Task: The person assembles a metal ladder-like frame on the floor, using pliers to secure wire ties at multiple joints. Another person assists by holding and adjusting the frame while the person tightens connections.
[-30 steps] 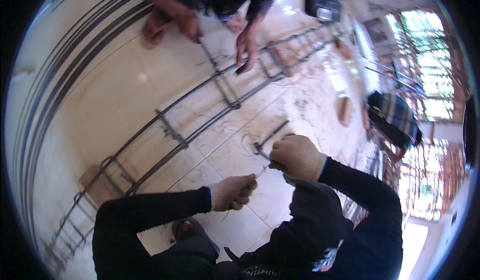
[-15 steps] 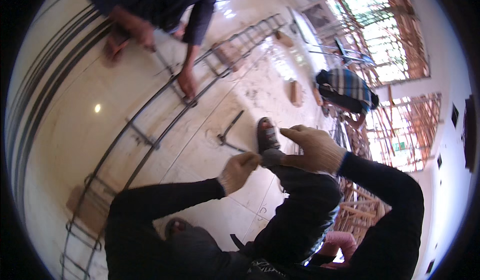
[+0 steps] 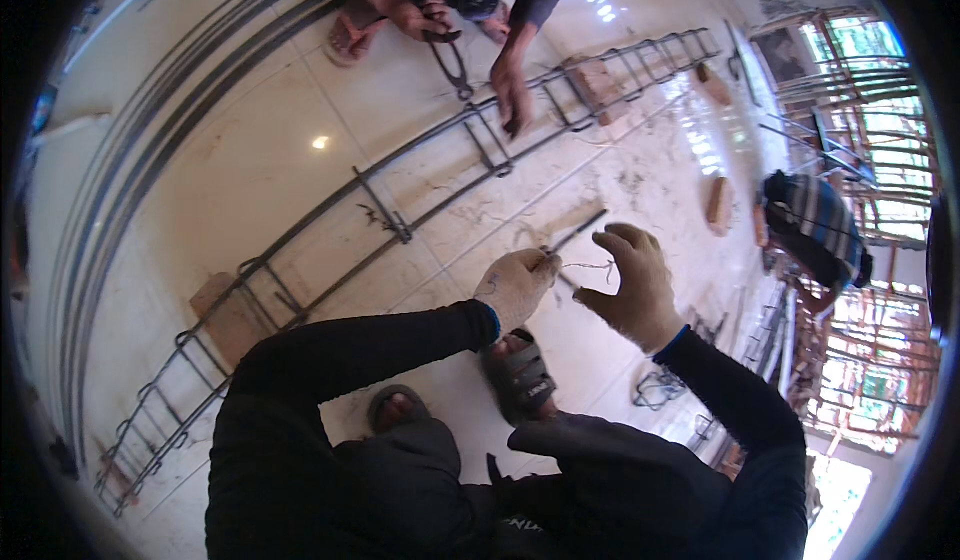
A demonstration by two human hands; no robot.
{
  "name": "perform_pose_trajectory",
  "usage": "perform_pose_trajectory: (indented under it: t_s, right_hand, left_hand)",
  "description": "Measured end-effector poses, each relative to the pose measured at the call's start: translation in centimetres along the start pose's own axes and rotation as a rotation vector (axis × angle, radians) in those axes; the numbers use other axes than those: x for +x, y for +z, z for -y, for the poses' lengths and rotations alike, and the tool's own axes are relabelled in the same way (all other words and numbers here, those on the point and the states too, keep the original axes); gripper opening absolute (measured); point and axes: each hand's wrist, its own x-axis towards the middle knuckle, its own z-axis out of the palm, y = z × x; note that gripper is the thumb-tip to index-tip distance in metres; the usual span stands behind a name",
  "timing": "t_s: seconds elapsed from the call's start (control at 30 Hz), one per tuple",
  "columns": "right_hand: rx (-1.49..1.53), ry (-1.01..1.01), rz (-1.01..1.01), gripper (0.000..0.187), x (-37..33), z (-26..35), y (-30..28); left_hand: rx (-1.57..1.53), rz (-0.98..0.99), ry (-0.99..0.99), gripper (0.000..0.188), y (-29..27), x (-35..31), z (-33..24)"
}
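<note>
My left hand (image 3: 517,288), in a pale work glove, is closed in a pinch on a thin binding wire (image 3: 583,265). The wire sticks out to the right toward my right hand (image 3: 637,285), gloved too. That hand is open, thumb and fingers apart around the wire's bent far end; whether it touches the wire I cannot tell. Behind my left hand, a dark-handled tool (image 3: 580,230) appears to lie on the floor, partly hidden. Beyond stretches a long rebar cage (image 3: 330,200) of bars and stirrups. Across it, a co-worker grips pincers (image 3: 455,65) at a stirrup.
Blocks (image 3: 228,320) prop the cage off the tiled floor (image 3: 270,175). Long loose bars (image 3: 130,190) run along the left. A brick (image 3: 717,203) and a coil of wire (image 3: 657,390) lie to the right. Another person (image 3: 820,225) bends down at far right.
My view has shifted, so the scene sits differently. My hands have moved forward, off my raised leg, with the wire now visible between them. The co-worker's pincers are now at the cage.
</note>
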Motion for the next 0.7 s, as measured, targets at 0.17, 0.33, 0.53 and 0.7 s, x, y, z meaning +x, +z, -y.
perform_pose_trajectory:
  t_s: [0.17,0.33,0.53,0.7]
  right_hand:
    - [0.71,0.487,-0.404,0.042,-0.6,5.9,7.3]
    - [1.226,0.608,0.394,0.04,1.6,7.0,10.6]
    - [1.295,0.69,0.55,0.037,2.8,10.0,13.7]
    - [0.957,0.256,0.449,0.031,4.2,6.5,23.7]
  left_hand:
    - [-0.751,0.029,-0.683,0.037,-5.9,-2.4,1.3]
    - [-1.27,0.066,-0.671,0.037,-7.0,-7.1,2.4]
    - [-1.168,-0.046,-0.65,0.032,-5.4,-10.1,5.1]
    - [0.718,-0.235,-0.31,0.045,-7.5,-10.2,4.5]
